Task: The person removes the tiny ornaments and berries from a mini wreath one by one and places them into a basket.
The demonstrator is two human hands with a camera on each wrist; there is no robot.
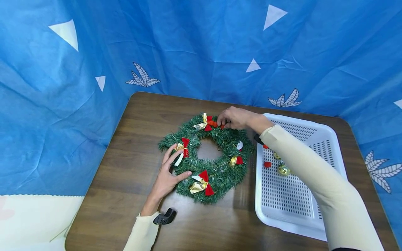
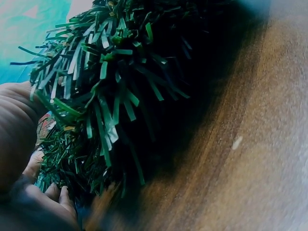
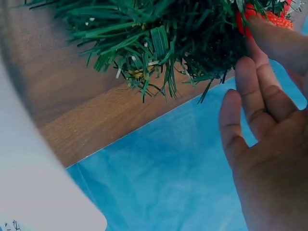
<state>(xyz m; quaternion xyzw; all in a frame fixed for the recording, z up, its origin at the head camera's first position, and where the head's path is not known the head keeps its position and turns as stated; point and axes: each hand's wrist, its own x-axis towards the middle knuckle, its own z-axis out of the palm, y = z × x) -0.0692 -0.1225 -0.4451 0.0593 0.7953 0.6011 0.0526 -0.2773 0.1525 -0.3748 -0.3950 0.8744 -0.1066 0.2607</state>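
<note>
A green tinsel wreath [image 1: 226,174] lies on the table, dressed with red, gold and white bows such as the front bow [image 1: 202,184]. My left hand [image 1: 168,176] holds the wreath's left side, fingertips by the left bow [image 1: 185,148] and thumb nearer the front. In the left wrist view, green strands [image 2: 106,91] fill the space beside that hand. At the far side of the wreath, my right hand [image 1: 235,118] pinches a small red ornament [image 1: 213,123] beside the top bow [image 1: 205,122]. The right wrist view shows its thumb and fingers at the ornament's textured red surface [image 3: 279,20].
A white perforated basket [image 1: 259,195] stands on the right of the brown table [image 1: 125,167], holding a gold ball [image 1: 284,170] and small red pieces [image 1: 267,164]. My right forearm passes over it. Blue cloth [image 1: 201,52] hangs behind the table.
</note>
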